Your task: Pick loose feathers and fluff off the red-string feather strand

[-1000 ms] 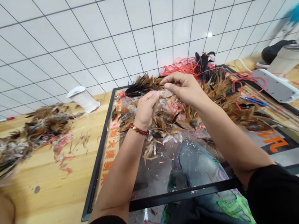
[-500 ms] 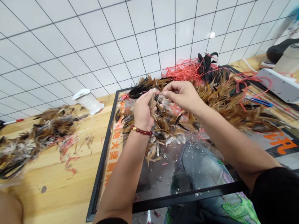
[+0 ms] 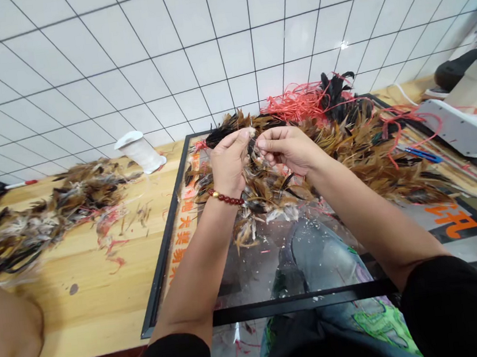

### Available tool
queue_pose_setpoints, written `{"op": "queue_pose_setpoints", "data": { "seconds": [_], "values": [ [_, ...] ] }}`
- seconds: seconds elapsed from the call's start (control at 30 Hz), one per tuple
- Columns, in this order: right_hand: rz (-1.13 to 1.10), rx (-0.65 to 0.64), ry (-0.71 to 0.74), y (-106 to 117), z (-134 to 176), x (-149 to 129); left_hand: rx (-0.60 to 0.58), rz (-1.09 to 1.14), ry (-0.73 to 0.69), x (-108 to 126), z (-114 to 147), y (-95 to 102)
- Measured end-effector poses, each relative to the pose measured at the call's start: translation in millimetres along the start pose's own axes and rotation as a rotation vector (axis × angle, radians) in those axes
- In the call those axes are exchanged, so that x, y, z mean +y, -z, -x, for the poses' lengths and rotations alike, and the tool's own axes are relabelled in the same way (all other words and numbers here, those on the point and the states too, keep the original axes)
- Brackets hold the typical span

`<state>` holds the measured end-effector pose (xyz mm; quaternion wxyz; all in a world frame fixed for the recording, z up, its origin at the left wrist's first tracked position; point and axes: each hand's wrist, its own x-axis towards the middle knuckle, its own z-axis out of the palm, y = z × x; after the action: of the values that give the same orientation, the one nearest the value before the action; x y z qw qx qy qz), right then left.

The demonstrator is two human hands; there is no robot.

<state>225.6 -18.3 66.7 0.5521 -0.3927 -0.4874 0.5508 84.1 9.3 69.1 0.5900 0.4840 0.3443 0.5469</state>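
Observation:
My left hand (image 3: 228, 162), with a dark red bead bracelet (image 3: 226, 198) at its wrist, is closed, pinching the pale quill ends of a small feather bunch (image 3: 252, 133) between thumb and forefinger. Close beside it, my right hand (image 3: 287, 148) has its thumb and fingertips pressed together at the same spot. What those right fingertips hold is too small to make out. Below and around both hands, a large heap of brown and black feathers (image 3: 344, 159) lies on a black-framed glass panel (image 3: 251, 281).
Red plastic string (image 3: 294, 102) is piled against the tiled wall. To the left stand a white spool (image 3: 139, 151) and more feathers (image 3: 67, 199), near another person's arm (image 3: 4, 323). A blue cutter (image 3: 423, 154) and a white device (image 3: 460, 127) lie at right.
My right hand's fingers have curled in more beside my left hand, which still pinches the feathers. The whole view has shifted slightly.

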Motion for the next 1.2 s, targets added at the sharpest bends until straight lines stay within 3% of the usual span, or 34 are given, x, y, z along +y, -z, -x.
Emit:
{"op": "queue_pose_setpoints", "data": {
  "seconds": [0.13, 0.37, 0.57, 0.93, 1.07, 1.2],
  "values": [
    [0.192, 0.024, 0.071, 6.7, -4.3, 0.1, -0.102, 0.063, 0.120, 7.8, 2.3, -1.6],
    [0.801, 0.164, 0.550, 24.5, -4.4, -8.3, -0.243, 0.212, 0.363, 12.0, 5.7, -2.7],
    [0.970, 0.054, 0.721, 29.7, 1.2, -17.4, -0.292, 0.052, 0.270, 4.4, 8.6, -6.1],
    [0.939, -0.085, 0.746, 29.1, -3.3, -10.7, -0.470, -0.598, -0.112, -20.8, -0.6, 0.8],
    [0.825, 0.098, 0.695, 31.5, -6.0, -7.0, -0.397, -0.500, -0.151, -23.6, -1.6, 2.6],
    [0.813, 0.015, 0.578, 31.7, -4.5, -7.9, -0.345, -0.448, -0.166, -24.3, -3.5, 3.9]
  ]
}}
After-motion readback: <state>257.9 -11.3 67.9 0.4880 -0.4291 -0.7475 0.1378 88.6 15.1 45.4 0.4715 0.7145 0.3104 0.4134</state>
